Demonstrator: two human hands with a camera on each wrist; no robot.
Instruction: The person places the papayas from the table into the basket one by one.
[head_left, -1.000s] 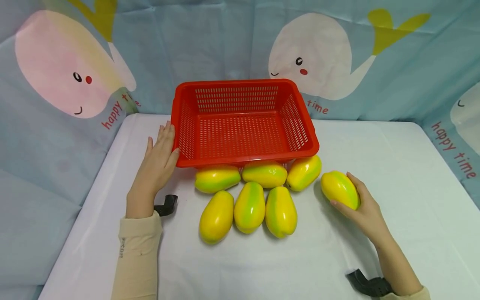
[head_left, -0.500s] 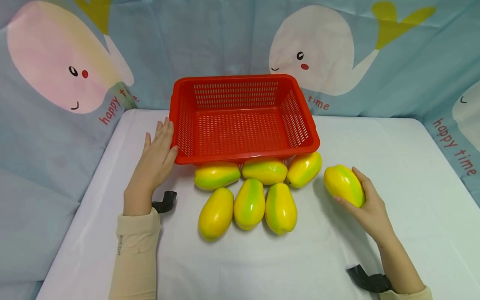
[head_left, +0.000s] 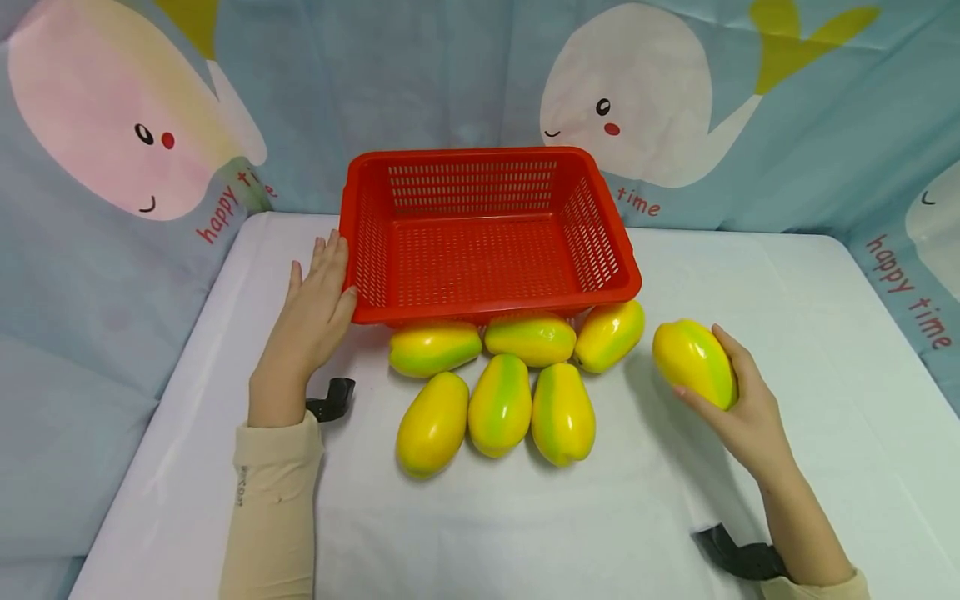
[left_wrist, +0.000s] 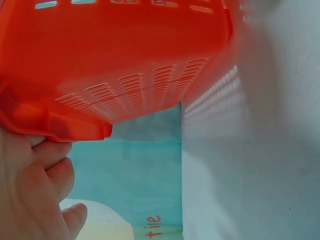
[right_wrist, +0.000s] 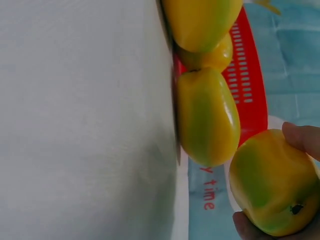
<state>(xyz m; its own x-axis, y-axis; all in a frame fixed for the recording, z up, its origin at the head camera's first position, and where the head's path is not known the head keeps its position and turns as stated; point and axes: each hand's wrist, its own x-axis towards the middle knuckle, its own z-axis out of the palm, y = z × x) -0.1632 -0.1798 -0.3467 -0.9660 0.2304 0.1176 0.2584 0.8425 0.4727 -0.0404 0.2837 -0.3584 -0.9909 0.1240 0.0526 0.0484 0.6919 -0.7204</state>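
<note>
My right hand (head_left: 750, 408) grips a yellow-green papaya (head_left: 693, 363), thumb on the near side and fingers on the far side. In the head view its shadow falls apart from it, so it hangs above the table. The right wrist view shows the dark stem end of this held papaya (right_wrist: 274, 182). My left hand (head_left: 307, 321) rests with straight fingers against the left rim of a red plastic basket (head_left: 495, 310). In the left wrist view its fingers (left_wrist: 60, 175) touch the basket's rim from below. Inside the basket only the bare slotted floor shows.
Several papayas lie before the basket in two rows, among them a front-row papaya (head_left: 499, 407) and a back-row papaya (head_left: 610, 336) at the right end. A white-covered table (head_left: 525, 533) meets a blue whale-print cloth (head_left: 450, 75) behind the basket.
My right hand has lifted the papaya off the table and shifted it slightly to the right. My left hand stays on the basket rim. The whole head view has shifted slightly.
</note>
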